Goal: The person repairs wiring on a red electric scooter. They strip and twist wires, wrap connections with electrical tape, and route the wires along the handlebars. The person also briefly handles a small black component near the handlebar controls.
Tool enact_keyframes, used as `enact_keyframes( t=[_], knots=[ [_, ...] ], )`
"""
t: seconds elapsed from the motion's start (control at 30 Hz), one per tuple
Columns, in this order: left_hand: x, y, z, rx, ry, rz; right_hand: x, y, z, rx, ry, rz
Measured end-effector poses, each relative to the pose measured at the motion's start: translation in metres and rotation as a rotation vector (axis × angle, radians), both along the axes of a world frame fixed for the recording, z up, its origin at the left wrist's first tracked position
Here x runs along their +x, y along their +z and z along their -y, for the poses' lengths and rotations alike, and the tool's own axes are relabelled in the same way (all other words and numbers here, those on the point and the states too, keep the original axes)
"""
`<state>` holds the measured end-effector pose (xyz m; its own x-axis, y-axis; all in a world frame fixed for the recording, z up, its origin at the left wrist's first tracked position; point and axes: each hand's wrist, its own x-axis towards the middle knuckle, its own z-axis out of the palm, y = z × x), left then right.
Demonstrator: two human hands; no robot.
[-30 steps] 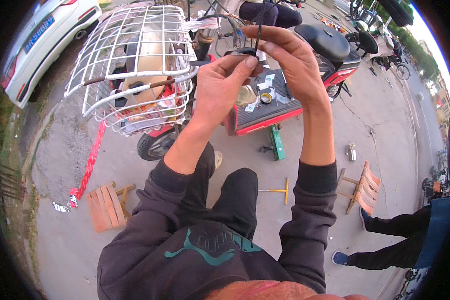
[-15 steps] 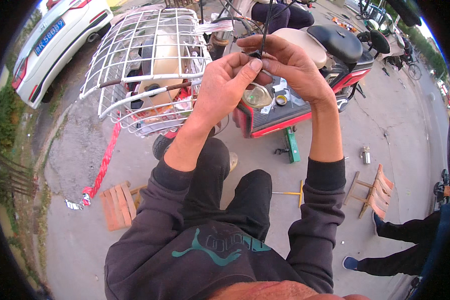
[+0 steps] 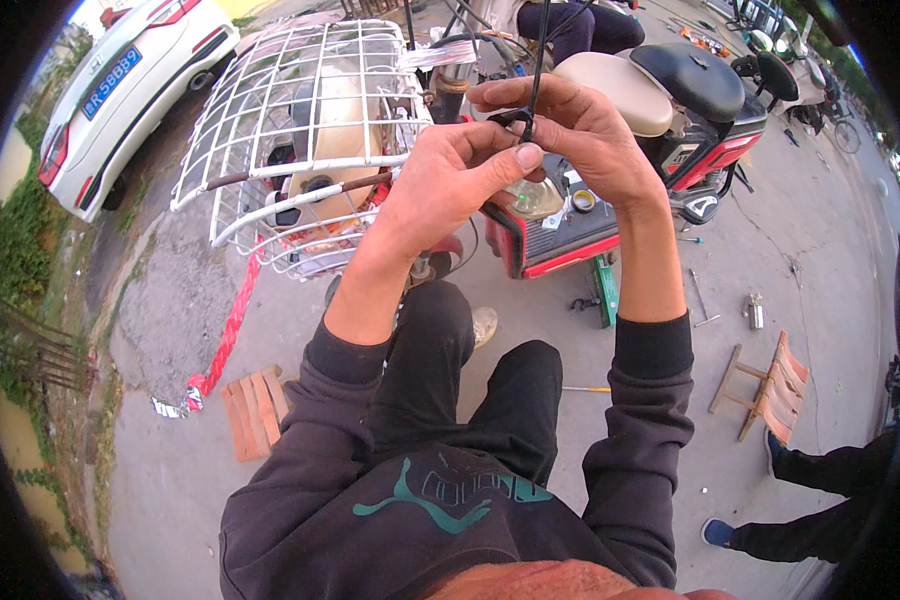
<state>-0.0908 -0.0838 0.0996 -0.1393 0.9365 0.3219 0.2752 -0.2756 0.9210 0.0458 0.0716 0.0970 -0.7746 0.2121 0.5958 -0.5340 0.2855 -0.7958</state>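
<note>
Outdoors, roadside ground (image 3: 220, 500), white car (image 3: 135, 100), scooter (image 3: 712, 165), bicycle (image 3: 847, 137)

Bright, diffuse outdoor daylight, soft faint shadows on grey pavement (image 3: 610, 460), a dull sheen on the black seat (image 3: 688, 82), strong fisheye bending toward the rim, black vignette at the corners, dark details between the fingers (image 3: 512, 93) unclear

White car (image 3: 142, 103), red strip (image 3: 232, 325), slatted stool (image 3: 781, 388)

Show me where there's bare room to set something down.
Pavement lies bare between the red strip, the left stool and the white basket, and, narrower, between the right sleeve and right stool. Crowded: the scooter footboard, with tape and a clear rounded part, and where left hand and right hand meet at a black piece.
</note>
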Motion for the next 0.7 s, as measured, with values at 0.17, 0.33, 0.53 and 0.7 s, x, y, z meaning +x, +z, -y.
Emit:
enact_keyframes(
  t=[0.17, 0.33, 0.53, 0.7],
  knots=[
    [-0.001, -0.004, 0.0, -0.009, -0.002, -0.004, -0.013, -0.004, -0.004, 0.005, 0.016, -0.031],
    [0.001, -0.008, -0.001, -0.007, 0.017, -0.073, -0.016, -0.005, -0.004, 0.037, -0.102, 0.01],
    [0.007, -0.01, 0.001, 0.058, 0.118, -0.116, -0.003, -0.013, -0.002, 0.08, -0.419, -0.056],
    [0.012, -0.011, -0.002, 0.156, 0.258, -0.336, 0.015, -0.03, 0.019, 0.117, -0.675, 0.007]
  ],
)
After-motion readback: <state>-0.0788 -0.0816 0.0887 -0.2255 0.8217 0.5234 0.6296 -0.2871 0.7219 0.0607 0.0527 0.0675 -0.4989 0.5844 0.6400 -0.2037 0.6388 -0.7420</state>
